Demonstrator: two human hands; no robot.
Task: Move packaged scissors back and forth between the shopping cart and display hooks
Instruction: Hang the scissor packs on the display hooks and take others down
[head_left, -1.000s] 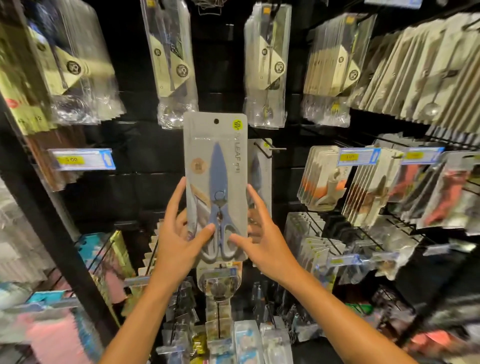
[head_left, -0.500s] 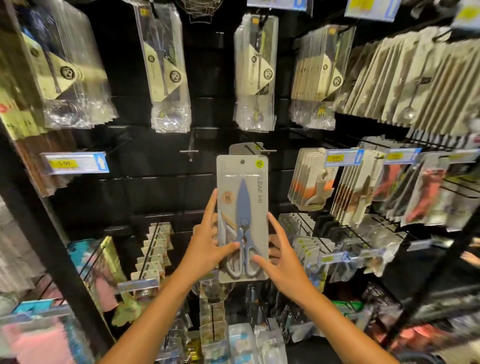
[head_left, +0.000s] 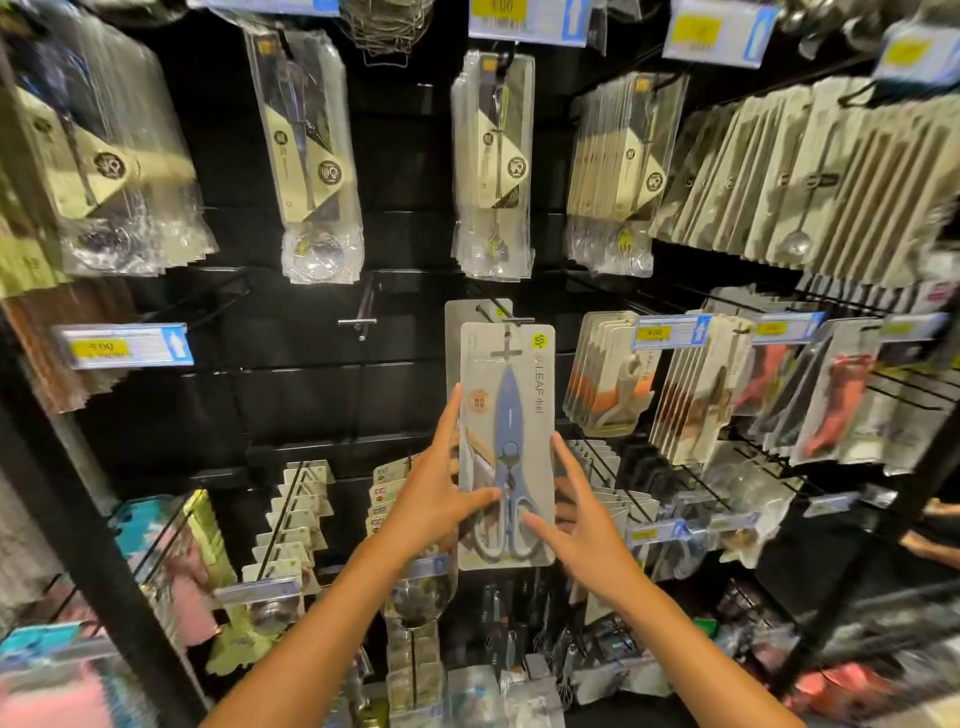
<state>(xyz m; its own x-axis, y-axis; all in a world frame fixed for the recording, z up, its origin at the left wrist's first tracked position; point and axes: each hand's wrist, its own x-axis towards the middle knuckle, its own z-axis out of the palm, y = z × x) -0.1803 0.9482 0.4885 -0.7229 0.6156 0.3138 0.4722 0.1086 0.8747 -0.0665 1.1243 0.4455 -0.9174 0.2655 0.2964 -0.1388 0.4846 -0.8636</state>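
— Largest item?
— Black display wall (head_left: 311, 395), packets on hooks.
— The scissors pack (head_left: 506, 447)?
— I saw it upright at the centre hook (head_left: 511, 325), another pack behind.
— Hands?
— Left hand (head_left: 434, 493) and right hand (head_left: 587, 525) pinched its edges.

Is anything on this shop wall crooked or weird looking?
Nothing looks broken or spilled. One bare hook sticks out with nothing hanging on it, left of the scissors pack that the left hand and right hand hold upright at its own hook.
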